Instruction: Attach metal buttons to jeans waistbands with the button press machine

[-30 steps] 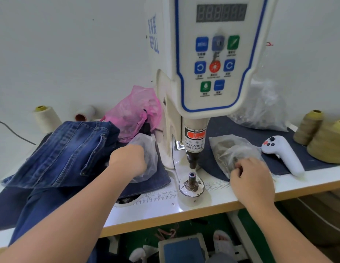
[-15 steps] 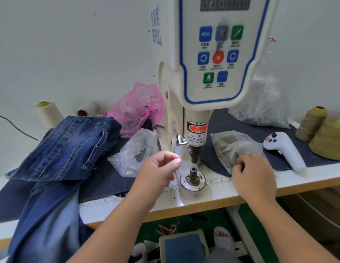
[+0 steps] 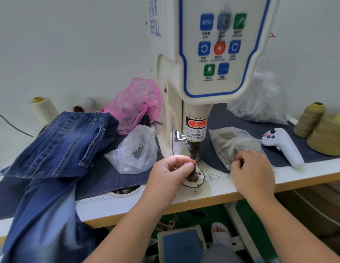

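Head: white table (image 3: 218,188) (grey wall (image 3: 70,44) behind)

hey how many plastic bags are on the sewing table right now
4: a pink bag behind the jeans, a clear bag left of the press, a clear bag under the right hand, and a clear bag by the wall. Others may be hidden.

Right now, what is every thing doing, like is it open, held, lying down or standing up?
left hand: fingertips pinched at the lower die, piece too small to tell
right hand: fingers curled into the clear bag of parts
lower die: bare, no cloth on it
press head: raised
jeans: heaped, off the die
pink bag: open, slumped
white remote: lying flat
thread cones: upright
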Action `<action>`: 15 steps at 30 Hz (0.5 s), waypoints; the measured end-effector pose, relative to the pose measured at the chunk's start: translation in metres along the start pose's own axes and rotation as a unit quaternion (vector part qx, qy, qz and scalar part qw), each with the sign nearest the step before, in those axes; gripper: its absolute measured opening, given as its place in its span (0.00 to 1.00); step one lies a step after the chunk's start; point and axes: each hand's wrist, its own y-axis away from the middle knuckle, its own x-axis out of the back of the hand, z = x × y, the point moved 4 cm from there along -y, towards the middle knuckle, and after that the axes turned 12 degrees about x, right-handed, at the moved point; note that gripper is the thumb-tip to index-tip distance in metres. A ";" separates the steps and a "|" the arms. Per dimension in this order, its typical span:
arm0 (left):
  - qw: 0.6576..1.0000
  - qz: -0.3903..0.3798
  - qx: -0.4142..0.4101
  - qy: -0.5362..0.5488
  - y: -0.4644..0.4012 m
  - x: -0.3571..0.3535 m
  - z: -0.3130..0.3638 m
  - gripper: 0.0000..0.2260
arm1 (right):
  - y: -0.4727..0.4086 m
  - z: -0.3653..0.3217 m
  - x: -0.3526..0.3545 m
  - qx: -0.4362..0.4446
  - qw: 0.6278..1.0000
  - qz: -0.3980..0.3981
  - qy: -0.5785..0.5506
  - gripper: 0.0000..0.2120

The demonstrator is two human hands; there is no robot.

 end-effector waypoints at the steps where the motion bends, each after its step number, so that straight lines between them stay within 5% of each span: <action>1: 1.000 0.002 0.001 0.001 0.000 -0.001 0.000 0.06 | 0.000 0.000 0.000 0.000 1.000 0.001 0.000 0.06; 15: 0.985 0.091 -0.109 -0.103 0.006 -0.003 -0.006 0.12 | 0.001 0.000 0.000 0.002 1.000 0.009 -0.001 0.07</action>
